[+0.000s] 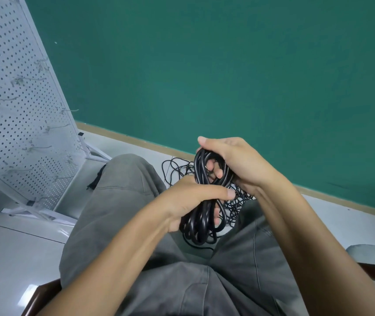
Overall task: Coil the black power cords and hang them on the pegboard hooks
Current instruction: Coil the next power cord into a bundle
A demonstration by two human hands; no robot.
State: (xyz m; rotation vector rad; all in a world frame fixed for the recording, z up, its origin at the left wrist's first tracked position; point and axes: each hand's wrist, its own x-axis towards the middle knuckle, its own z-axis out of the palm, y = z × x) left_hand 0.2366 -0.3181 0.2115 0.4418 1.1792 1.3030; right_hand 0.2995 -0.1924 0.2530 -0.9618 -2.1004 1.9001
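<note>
At far left I see the pegboard (15, 106) with its hooks (68, 110). Over my lap, my left hand (195, 197) grips the cord (201, 215) coil's waist; my right hand (232, 163) clasps its top loops. It looks limp, springy, light; I'd hold the waist so loops don't slip.

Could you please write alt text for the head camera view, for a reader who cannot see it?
A seated person holds a coil of black power cord over their lap, left hand gripping its lower part, right hand its top. More loose cords lie on the floor, and a white pegboard stands at left.
</note>
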